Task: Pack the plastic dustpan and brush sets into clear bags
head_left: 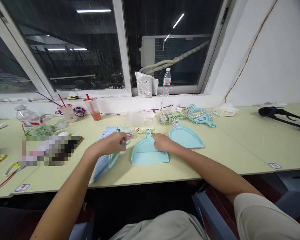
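Observation:
My left hand (114,144) is closed around the handle of a light-blue hand brush (102,167), whose blue bristles point toward the front left. Behind that hand lies a second brush (108,131) with blue bristles, partly covered. My right hand (162,142) has its fingers curled on the upper right side of a light-blue dustpan (150,157), near its handle. The dustpan's open edge faces me. To the right of this hand rests another light-blue dustpan (186,137). A printed label strip (144,130) lies just behind the nearer dustpan.
Wrapped green (168,117) and blue (198,115) sets lie at the back, beside a tissue pack (225,110). Two drink cups (93,109) and a big bottle (30,120) stand left. A black strap-like object (282,116) lies right. The table's front edge (145,185) is near me.

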### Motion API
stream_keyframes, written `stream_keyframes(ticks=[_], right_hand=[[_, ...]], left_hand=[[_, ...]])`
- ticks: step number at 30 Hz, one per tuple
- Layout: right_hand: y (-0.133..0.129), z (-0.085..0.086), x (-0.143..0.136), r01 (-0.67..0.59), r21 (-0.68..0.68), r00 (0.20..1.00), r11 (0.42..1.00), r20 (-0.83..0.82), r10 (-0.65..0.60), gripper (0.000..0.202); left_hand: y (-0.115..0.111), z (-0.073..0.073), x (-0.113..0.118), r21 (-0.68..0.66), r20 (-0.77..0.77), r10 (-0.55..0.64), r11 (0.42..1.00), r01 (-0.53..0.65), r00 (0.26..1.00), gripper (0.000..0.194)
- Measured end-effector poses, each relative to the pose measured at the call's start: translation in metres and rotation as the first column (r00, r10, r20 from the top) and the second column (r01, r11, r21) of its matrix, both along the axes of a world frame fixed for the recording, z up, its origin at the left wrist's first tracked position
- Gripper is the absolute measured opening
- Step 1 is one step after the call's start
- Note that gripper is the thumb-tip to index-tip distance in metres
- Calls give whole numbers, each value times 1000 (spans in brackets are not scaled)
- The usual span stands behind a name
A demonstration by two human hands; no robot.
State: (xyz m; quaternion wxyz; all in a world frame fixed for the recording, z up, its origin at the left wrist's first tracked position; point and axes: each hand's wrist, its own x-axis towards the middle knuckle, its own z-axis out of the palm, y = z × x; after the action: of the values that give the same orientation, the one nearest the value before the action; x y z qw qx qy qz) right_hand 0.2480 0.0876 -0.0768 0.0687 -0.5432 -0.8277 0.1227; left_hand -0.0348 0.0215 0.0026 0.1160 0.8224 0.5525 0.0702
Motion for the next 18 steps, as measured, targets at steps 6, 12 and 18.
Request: stream_keyframes(ticks=[6, 12, 18], right_hand=[[21, -10, -1, 14, -123, 829, 992, -553, -80, 13], [27, -16, -8, -183, -366, 339, 912, -894, -291, 17], [21, -18, -14, -317, -281, 241, 906, -948, -210, 47]], left_hand=[[2, 43, 57, 169, 365, -68, 986, 5, 929, 22], [55, 2, 113, 219, 354, 242, 918, -332, 903, 20], [73, -28, 118, 298, 304, 291, 875, -381, 907, 25]])
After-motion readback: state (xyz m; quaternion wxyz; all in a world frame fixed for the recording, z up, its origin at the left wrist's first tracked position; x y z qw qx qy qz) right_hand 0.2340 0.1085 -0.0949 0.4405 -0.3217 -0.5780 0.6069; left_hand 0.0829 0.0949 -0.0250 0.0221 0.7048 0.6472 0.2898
